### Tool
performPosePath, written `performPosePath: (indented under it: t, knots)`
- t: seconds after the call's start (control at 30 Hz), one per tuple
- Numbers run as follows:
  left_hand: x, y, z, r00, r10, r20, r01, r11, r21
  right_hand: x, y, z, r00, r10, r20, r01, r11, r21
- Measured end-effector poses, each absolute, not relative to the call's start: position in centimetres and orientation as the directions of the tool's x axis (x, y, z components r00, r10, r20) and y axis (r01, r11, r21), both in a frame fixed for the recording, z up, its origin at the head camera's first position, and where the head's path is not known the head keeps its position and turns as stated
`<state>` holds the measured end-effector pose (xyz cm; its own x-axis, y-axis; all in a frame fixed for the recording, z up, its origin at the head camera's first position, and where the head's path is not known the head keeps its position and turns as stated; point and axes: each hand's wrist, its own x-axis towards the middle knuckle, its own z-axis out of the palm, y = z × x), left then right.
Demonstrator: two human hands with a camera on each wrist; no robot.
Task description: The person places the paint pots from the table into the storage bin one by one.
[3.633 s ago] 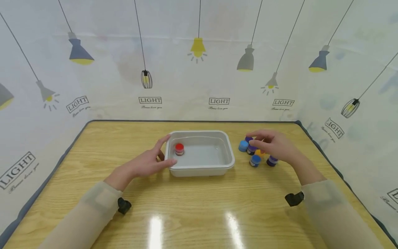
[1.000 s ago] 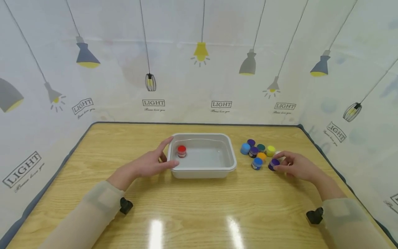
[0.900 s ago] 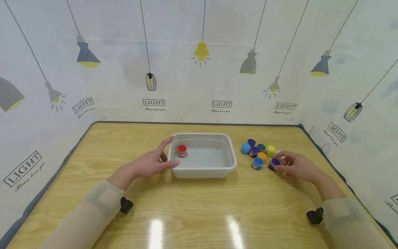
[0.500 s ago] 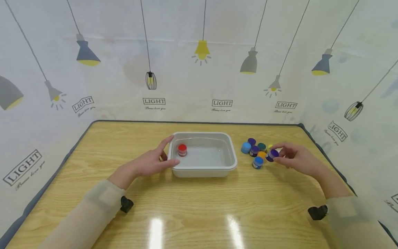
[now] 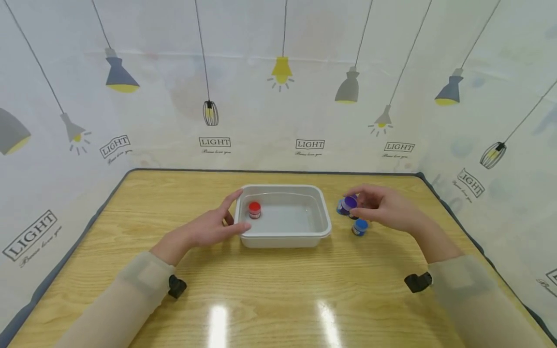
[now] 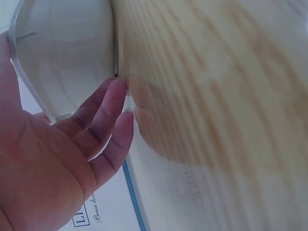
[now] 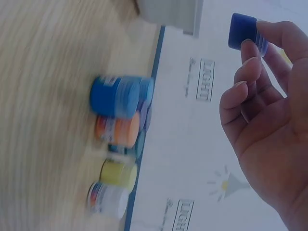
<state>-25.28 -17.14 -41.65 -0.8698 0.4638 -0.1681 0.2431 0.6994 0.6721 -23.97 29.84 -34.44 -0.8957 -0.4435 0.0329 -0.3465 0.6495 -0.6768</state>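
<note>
Above the right part of the table (image 5: 278, 280), the right hand (image 5: 385, 205) pinched a purple-lidded jar (image 5: 349, 203) between thumb and fingertips, tilted and clear of the surface. The left hand (image 5: 209, 227) was spread wide at the left end of the white tray (image 5: 283, 235): thumb over the near left corner, index finger at the far left corner, nothing gripped. Inside the tray, at its left, stood one red-lidded jar (image 5: 254, 210).

Lower than the held jar, a blue-lidded jar (image 5: 359, 227), an orange jar (image 7: 115, 129), a yellow jar (image 7: 118, 175) and a white jar (image 7: 108, 199) stood close together on the table — a contact hazard. Lowering the load too soon risked knocking them over, since spacing was tight. A loose fingertip hold could let the jar rotate or drop — its tilt added to that risk. Uneven pressure from the left hand could tip or slide the tray and topple the red-lidded jar. Lid tightness could not be determined.
</note>
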Motion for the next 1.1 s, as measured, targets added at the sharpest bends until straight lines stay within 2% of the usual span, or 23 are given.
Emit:
performPosePath:
  t: [0.53,1.1]
  knots:
    - [-25.2,-17.1,-41.9,-0.870,0.465,-0.162,0.240,0.688,0.685,-26.5,20.6,-35.0,-0.812,-0.584,0.009,-0.445,0.609,-0.656]
    - [-25.1,-17.1,-41.6,-0.865,0.473,-0.166,0.239,0.681,0.693,-29.0,14.1,-37.5,-0.782,-0.615,-0.099,-0.388,0.605,-0.695]
